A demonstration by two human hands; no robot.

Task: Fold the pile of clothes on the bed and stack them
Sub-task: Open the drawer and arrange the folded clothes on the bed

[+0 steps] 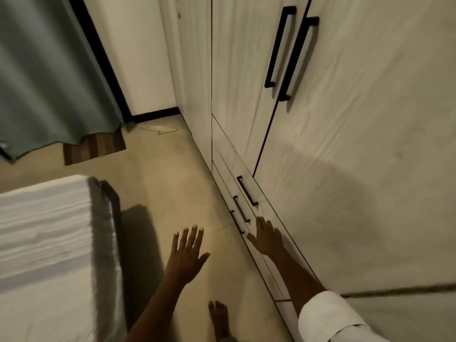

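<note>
Your left hand (186,253) hovers above the floor (172,193), fingers spread, grasping nothing. Your right hand (267,239) lies flat against the wardrobe (370,169), fingertips just below the drawer handles (243,208). The bed (44,243) lies left of both hands; no clothes show

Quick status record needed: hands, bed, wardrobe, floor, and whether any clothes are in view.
left hand: open, fingers spread, over the floor, holding nothing
right hand: open, flat against the lower drawer fronts
bed: lower left, white cover, only a corner visible
wardrobe: right side, doors closed, black handles
floor: beige; a clothes hanger lies near the far wall
curtain: upper left
clothes pile: not in view
</note>
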